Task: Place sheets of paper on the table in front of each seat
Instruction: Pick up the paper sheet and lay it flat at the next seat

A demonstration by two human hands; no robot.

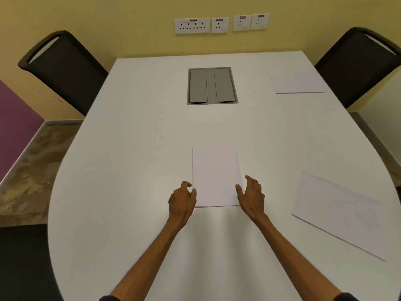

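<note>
A small stack of white paper (216,174) lies flat on the white table (134,148), straight in front of me. My left hand (182,202) rests at the stack's lower left edge, thumb touching the paper, fingers apart. My right hand (251,196) is at the lower right edge, thumb on the sheet, fingers spread. Neither hand has lifted anything. A single sheet (296,82) lies at the far right, before the right black chair (358,64). Another sheet (340,213) lies angled at the near right.
A black chair (65,68) stands at the far left with no paper before it. A grey cable hatch (212,85) is set into the table's middle. Wall sockets (221,25) line the yellow wall behind. The table's left edge curves toward the floor (32,166).
</note>
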